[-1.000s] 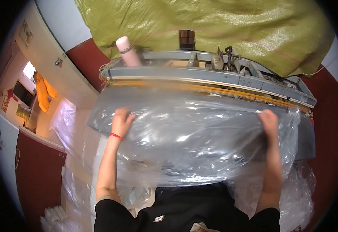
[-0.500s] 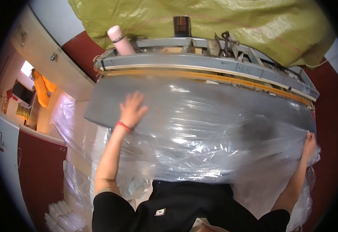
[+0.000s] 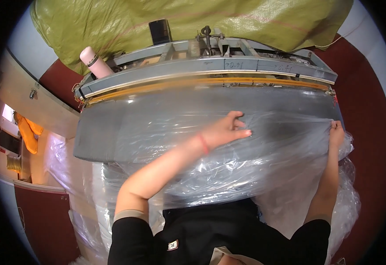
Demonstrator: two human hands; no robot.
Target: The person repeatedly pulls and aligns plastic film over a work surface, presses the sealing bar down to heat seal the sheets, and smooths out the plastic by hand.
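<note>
So my left hand (image 3: 226, 130) has slid way over toward the right since half a second ago — back then it was spread flat near the left end of the grey metal bench (image 3: 113, 132), and now it's past the middle, fingers open and pressing down on the big clear plastic film sheet (image 3: 246, 172). It isn't gripping, just a flat palm smoothing the film across the top.

My right hand (image 3: 335, 132) is closed on the right edge of the sheet, pinching it at the far right corner of the bench, just under the end of the long grey sealing bar with the yellow strip (image 3: 210, 79). Half a second ago that hand was lower, hanging off the bench's right side with the film bunched; now it's up at bench level and the plastic between my two hands looks pulled tighter, with fewer big wrinkles there.

My read: the film is getting flattened and tensioned right in front of the bar, so the right half looks about laid out, while the left part of the bench now shows more bare grey.

The rest is where it was — pink cylinder bottle (image 3: 93, 62) at the bar's left end, green woven tarp (image 3: 246, 22) behind the bar. The camera's dipped a bit too.
</note>
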